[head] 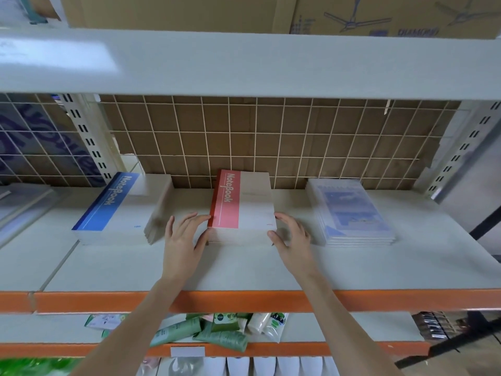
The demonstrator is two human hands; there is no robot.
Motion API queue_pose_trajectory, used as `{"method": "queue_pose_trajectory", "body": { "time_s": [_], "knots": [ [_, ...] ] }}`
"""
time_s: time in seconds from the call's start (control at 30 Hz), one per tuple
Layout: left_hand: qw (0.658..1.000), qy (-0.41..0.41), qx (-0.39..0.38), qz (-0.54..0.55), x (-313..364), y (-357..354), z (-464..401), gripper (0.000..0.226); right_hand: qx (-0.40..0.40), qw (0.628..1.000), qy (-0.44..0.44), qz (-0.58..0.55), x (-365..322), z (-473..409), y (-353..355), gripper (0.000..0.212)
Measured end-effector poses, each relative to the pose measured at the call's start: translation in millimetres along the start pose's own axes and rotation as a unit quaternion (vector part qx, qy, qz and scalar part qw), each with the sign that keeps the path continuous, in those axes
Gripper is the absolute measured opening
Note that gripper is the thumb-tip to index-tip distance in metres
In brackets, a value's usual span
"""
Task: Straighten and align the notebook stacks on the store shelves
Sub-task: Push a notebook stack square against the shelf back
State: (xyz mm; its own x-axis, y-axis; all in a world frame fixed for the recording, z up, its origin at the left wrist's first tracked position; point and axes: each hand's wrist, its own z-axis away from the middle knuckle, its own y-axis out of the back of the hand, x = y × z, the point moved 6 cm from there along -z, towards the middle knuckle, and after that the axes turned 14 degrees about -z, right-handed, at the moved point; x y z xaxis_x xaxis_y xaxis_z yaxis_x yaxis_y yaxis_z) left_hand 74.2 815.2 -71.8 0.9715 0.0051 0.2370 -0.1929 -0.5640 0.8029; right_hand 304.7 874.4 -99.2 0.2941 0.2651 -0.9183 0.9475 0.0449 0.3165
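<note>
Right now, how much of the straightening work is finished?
Done: the plastic-wrapped stack on the right looks even. In hand: left hand and right hand flank the red notebook stack, fingers at its sides. Left: the blue notebook stack, whose right edge fans out.

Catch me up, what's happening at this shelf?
A person is squaring the middle stack of red-striped notebooks on the white store shelf. The left hand presses its spine side, the right hand its open side. A blue-striped notebook stack lies to its left, a plastic-wrapped blue stack to its right.
</note>
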Motion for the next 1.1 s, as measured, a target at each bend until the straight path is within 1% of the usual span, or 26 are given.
{"method": "queue_pose_trajectory", "body": {
  "time_s": [0.03, 0.07, 0.13, 0.2, 0.27, 0.33, 0.47, 0.53, 0.6, 0.7, 0.8, 0.93, 1.03, 1.1],
  "knots": [
    [1.000, 0.000, -0.005, -0.009, 1, 2, 0, 0.026, -0.002, 1.000, 0.003, 0.007, -2, 1, 0, 0.049],
    [1.000, -0.003, -0.017, -0.023, 2, 3, 0, 0.032, -0.006, 1.000, 0.016, 0.023, -5, 2, 0, 0.057],
    [0.997, -0.018, -0.045, -0.059, 2, 7, -1, 0.056, -0.023, 0.995, 0.071, 0.070, -15, 2, -4, 0.067],
    [0.995, -0.026, -0.049, -0.086, -2, 17, -7, 0.069, -0.037, 0.985, 0.128, 0.113, -32, -3, -9, 0.069],
    [0.993, -0.025, -0.039, -0.108, -12, 32, -13, 0.071, -0.049, 0.969, 0.173, 0.167, -52, -11, -21, 0.070],
    [0.989, -0.025, -0.039, -0.140, -26, 49, -15, 0.071, -0.077, 0.954, 0.201, 0.210, -74, -17, -43, 0.070],
    [0.976, -0.021, -0.055, -0.210, -67, 83, 1, 0.070, -0.149, 0.928, 0.233, 0.249, -113, -8, -112, 0.072],
    [0.969, 0.002, -0.063, -0.240, -100, 103, 15, 0.069, -0.180, 0.906, 0.250, 0.289, -128, 3, -152, 0.075],
    [0.963, 0.037, -0.067, -0.258, -139, 125, 33, 0.068, -0.219, 0.895, 0.248, 0.298, -142, 16, -193, 0.074],
    [0.950, 0.085, -0.084, -0.289, -204, 163, 63, 0.073, -0.268, 0.894, 0.243, 0.264, -166, 38, -258, 0.072],
    [0.941, 0.114, -0.093, -0.306, -272, 204, 95, 0.081, -0.289, 0.885, 0.259, 0.259, -194, 65, -333, 0.071],
    [0.926, 0.149, -0.096, -0.332, -362, 262, 143, 0.075, -0.328, 0.879, 0.260, 0.229, -234, 108, -448, 0.068],
    [0.914, 0.181, -0.098, -0.349, -423, 303, 179, 0.081, -0.351, 0.869, 0.278, 0.209, -264, 141, -526, 0.068],
    [0.903, 0.210, -0.107, -0.361, -461, 324, 199, 0.082, -0.375, 0.864, 0.274, 0.194, -280, 159, -569, 0.069]
  ]
}}
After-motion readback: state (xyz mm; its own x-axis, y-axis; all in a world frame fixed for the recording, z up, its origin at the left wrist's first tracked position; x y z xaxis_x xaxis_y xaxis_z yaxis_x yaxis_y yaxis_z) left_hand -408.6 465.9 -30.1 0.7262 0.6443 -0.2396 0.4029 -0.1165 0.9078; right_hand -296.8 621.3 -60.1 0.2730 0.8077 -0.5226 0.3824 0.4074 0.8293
